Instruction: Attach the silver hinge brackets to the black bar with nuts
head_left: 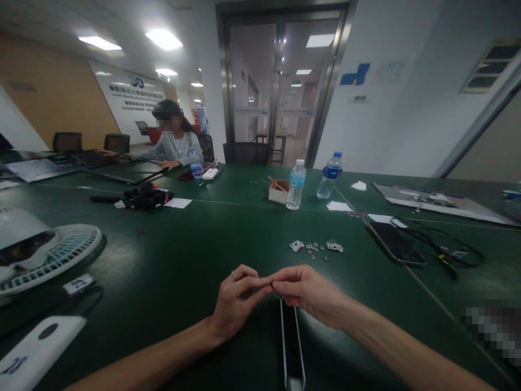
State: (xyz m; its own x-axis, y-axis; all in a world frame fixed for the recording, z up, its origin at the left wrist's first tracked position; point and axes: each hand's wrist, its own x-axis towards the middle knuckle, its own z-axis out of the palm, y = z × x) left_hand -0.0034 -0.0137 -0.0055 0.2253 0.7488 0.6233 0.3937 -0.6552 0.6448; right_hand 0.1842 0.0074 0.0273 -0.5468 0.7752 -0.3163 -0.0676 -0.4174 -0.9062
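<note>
My left hand [238,296] and my right hand [307,290] meet fingertip to fingertip over the dark green table [195,255]. Both pinch a tiny dark part [271,283] between thumb and forefinger; it is too small to name. A ring sits on one left finger. Below the hands a long metal channel [292,342] runs toward me. Beyond them lie two small grey metal plates [297,246] [334,246] with several small washers [315,250] between them.
Two water bottles [295,184] [329,175] and a small cardboard box [278,191] stand farther back. A phone [394,241] and black cables [443,247] lie right. A white fan [44,252] sits left. Another person [173,142] sits at the far left end.
</note>
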